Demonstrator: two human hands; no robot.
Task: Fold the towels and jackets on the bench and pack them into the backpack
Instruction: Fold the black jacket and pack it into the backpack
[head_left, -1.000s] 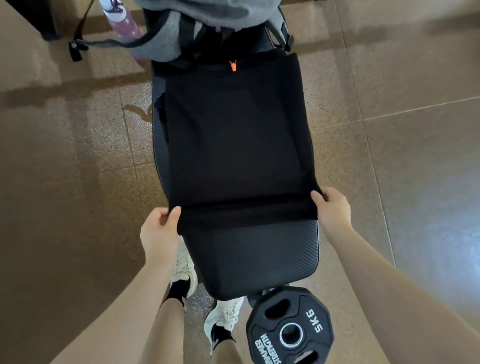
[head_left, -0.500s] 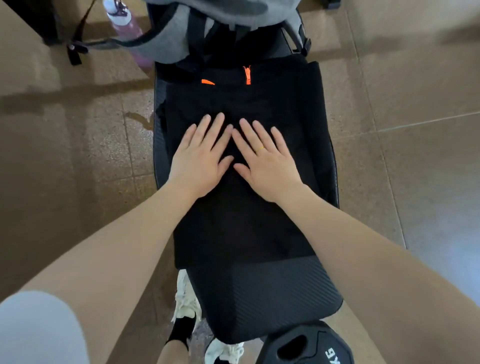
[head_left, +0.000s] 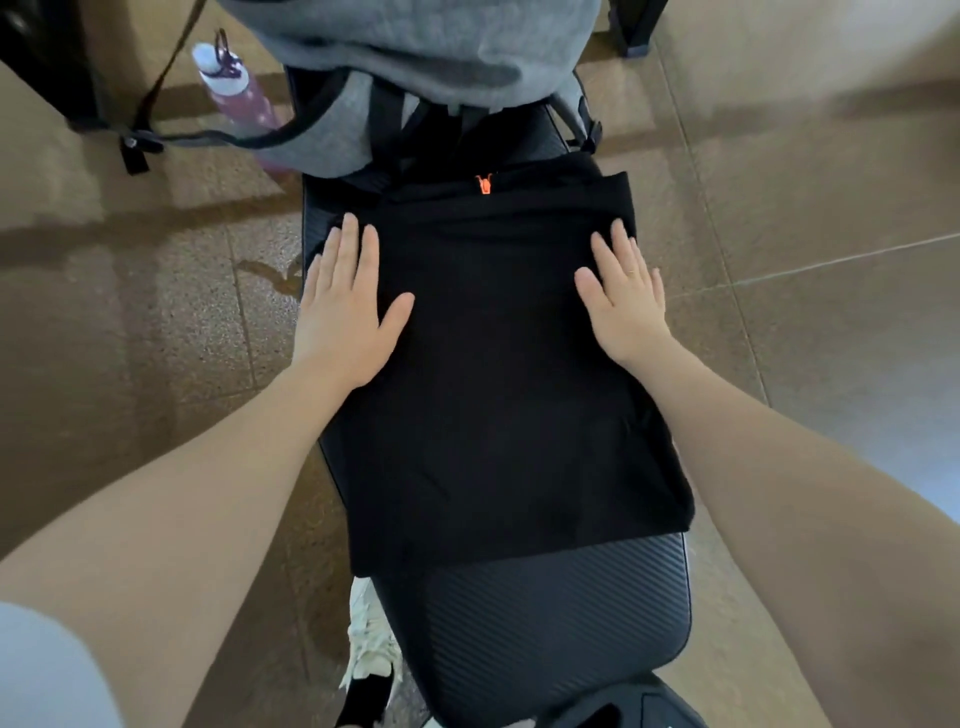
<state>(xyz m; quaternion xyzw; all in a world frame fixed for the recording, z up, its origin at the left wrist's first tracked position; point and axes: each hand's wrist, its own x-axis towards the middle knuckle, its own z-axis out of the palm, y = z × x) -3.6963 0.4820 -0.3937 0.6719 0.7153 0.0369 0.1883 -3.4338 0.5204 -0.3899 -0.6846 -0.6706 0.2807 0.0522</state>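
Floor: brown tile under padded desk (head_left: 545, 613)
Hands: left hand (head_left: 345, 306), right hand (head_left: 623, 299) flat, fingers straight, pressing black jacket (head_left: 498, 395)
Advice: smooth outward, square edges before next fold toward backpack (head_left: 415, 57)

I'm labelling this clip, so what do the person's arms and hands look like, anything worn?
Both forearms are bare. The right hand wears a thin ring on one finger; the left hand shows none. A pale sleeve edge shows at the left arm's upper part.

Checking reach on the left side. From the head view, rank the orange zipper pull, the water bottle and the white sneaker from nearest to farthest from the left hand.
From the left hand:
1. Orange zipper pull, ahead and to its right on the black jacket.
2. Water bottle, far-left on the floor.
3. White sneaker, back beside the bench.
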